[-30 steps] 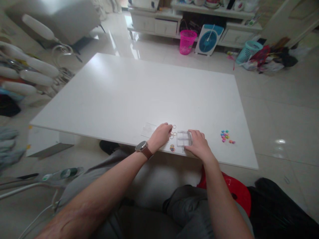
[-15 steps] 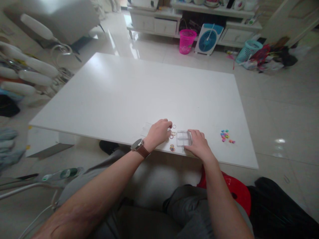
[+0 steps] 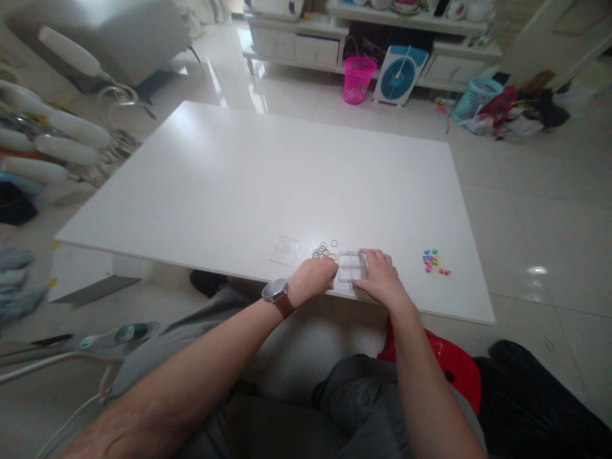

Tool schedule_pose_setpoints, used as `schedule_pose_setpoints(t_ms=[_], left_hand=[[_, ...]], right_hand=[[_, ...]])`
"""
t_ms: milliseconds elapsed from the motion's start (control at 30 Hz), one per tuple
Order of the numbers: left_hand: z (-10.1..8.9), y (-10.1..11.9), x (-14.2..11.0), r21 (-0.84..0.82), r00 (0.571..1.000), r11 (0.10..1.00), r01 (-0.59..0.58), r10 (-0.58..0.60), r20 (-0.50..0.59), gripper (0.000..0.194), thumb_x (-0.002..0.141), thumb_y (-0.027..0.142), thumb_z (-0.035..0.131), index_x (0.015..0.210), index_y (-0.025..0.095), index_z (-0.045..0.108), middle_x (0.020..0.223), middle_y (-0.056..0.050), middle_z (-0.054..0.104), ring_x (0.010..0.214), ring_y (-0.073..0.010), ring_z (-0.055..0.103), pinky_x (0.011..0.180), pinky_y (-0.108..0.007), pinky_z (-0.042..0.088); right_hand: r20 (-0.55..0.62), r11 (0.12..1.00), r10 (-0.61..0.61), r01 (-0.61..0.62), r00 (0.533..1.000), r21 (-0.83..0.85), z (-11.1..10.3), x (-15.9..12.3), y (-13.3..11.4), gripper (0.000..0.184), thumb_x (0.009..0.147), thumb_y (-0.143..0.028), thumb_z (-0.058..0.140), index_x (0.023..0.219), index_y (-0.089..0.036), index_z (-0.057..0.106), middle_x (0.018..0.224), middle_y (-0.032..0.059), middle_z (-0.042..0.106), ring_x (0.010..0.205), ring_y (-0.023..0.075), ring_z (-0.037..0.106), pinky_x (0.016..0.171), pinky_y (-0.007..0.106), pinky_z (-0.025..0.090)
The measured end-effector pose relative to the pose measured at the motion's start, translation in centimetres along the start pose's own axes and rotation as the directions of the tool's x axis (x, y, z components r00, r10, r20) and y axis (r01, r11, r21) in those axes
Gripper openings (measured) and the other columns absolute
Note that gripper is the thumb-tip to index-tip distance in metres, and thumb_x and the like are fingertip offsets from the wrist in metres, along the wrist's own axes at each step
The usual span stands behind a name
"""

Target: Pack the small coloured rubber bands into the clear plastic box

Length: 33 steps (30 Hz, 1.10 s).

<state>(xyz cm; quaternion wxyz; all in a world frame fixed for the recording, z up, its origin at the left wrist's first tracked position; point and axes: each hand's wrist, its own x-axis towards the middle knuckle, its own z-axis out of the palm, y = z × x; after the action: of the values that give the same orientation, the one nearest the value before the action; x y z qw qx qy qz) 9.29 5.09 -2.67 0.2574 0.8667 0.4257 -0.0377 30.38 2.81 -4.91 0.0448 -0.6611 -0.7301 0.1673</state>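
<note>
My right hand (image 3: 381, 275) grips the right side of a clear plastic compartment box (image 3: 351, 266) near the table's front edge, thumb at the near side and fingers at the far side. Just left of the box, my left hand (image 3: 314, 278) is closed, fingers bent down toward the tabletop; whatever they hold is hidden. Beyond its knuckles lies a pile of thin coloured rings (image 3: 322, 250), with one loose ring (image 3: 334, 243) apart from it. A flat clear plastic lid (image 3: 285, 250) rests farther left. Small colourful pieces (image 3: 431, 260) are scattered to the right of my right hand.
The white table (image 3: 287, 172) stretches away in front of me. A red stool (image 3: 449, 360) stands under its right front edge. On the floor beyond are a pink basket (image 3: 358, 80), a blue fan (image 3: 399, 75) and a light-blue basket (image 3: 478, 99).
My left hand has moved nearer to me and slightly right, uncovering the ring pile and the clear lid while covering the small group of rings near the edge. My right hand stays on the box.
</note>
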Motion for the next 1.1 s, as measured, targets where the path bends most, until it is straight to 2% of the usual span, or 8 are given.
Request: schedule_pose_setpoints(t_ms=[100,333,433,567,700,900,1000,1100], left_hand=[[-0.3,-0.2,0.1,0.048,1.000,0.999,0.003,-0.003,0.004,0.015,0.091,0.012,0.055,0.088,0.014,0.070,0.093,-0.015,0.071,0.086,-0.0255,0.071,0.075,-0.033,0.054],[-2.6,-3.1,0.7,0.022,0.960,0.981,0.195,-0.186,-0.207,0.022,0.098,0.022,0.047,0.096,0.016,0.068,0.101,-0.012,0.068,0.089,-0.0226,0.067,0.080,-0.033,0.052],[-2.9,-3.9,0.5,-0.032,0.955,0.973,0.227,-0.229,-0.188,0.019,0.093,0.018,0.053,0.106,0.018,0.067,0.104,-0.009,0.067,0.090,-0.0213,0.066,0.080,-0.031,0.050],[-2.1,-3.6,0.3,-0.040,0.973,0.982,0.183,-0.186,-0.133,0.026,0.085,0.012,0.059,0.108,0.022,0.066,0.106,-0.007,0.065,0.087,-0.0198,0.065,0.075,-0.029,0.049],[-1.2,-3.1,0.5,0.009,0.972,0.982,0.191,-0.188,-0.141,0.019,0.092,0.014,0.051,0.100,0.019,0.067,0.104,-0.009,0.064,0.088,-0.0200,0.066,0.073,-0.029,0.048],[-0.6,-3.1,0.9,0.040,0.970,0.981,0.189,-0.180,-0.165,0.022,0.098,0.018,0.044,0.099,0.016,0.066,0.100,-0.012,0.067,0.091,-0.0218,0.066,0.078,-0.031,0.049],[-1.5,-2.9,1.1,-0.037,0.964,0.980,0.195,-0.198,-0.178,0.019,0.097,0.016,0.047,0.097,0.016,0.066,0.095,-0.012,0.070,0.091,-0.0221,0.066,0.080,-0.032,0.049],[-2.7,-2.9,1.3,-0.211,0.948,0.954,0.211,-0.252,-0.193,0.015,0.095,0.016,0.052,0.099,0.017,0.066,0.092,-0.008,0.073,0.086,-0.0199,0.067,0.076,-0.029,0.049]], right_hand=[[0.012,1.000,0.008,-0.008,1.000,-0.009,-0.1,0.0,-0.1,0.065,0.076,-0.029,0.071,0.136,-0.023,0.048,0.134,0.0131,0.054,0.121,0.0354,0.048,0.095,0.047,0.047],[0.004,1.000,0.000,0.000,1.000,-0.012,-0.1,0.0,-0.1,0.064,0.076,-0.029,0.071,0.136,-0.024,0.048,0.133,0.0127,0.054,0.119,0.0346,0.049,0.094,0.046,0.047],[0.013,1.000,0.008,-0.008,1.000,-0.016,-0.1,0.0,-0.1,0.064,0.076,-0.028,0.070,0.136,-0.023,0.049,0.134,0.0135,0.054,0.119,0.0346,0.049,0.094,0.046,0.047],[0.017,1.000,0.017,-0.016,1.000,-0.016,-0.2,0.0,-0.2,0.064,0.077,-0.029,0.070,0.137,-0.023,0.048,0.135,0.0132,0.054,0.120,0.0346,0.049,0.095,0.046,0.047],[0.029,1.000,0.020,-0.019,0.999,-0.018,-0.3,0.0,-0.4,0.063,0.077,-0.029,0.071,0.136,-0.022,0.049,0.135,0.0135,0.053,0.121,0.0347,0.048,0.095,0.046,0.047],[0.035,0.999,0.027,-0.026,0.999,-0.018,-0.5,0.0,-0.5,0.064,0.077,-0.029,0.070,0.137,-0.022,0.048,0.136,0.0130,0.053,0.122,0.0340,0.048,0.095,0.044,0.046],[0.041,0.999,0.033,-0.033,0.999,-0.021,-0.6,-0.1,-0.5,0.064,0.078,-0.029,0.069,0.138,-0.021,0.048,0.137,0.0134,0.053,0.123,0.0343,0.047,0.097,0.044,0.046],[0.049,0.999,0.033,-0.032,0.998,-0.026,-0.6,-0.1,-0.6,0.064,0.079,-0.029,0.069,0.139,-0.020,0.048,0.138,0.0140,0.053,0.123,0.0347,0.047,0.097,0.045,0.046]])
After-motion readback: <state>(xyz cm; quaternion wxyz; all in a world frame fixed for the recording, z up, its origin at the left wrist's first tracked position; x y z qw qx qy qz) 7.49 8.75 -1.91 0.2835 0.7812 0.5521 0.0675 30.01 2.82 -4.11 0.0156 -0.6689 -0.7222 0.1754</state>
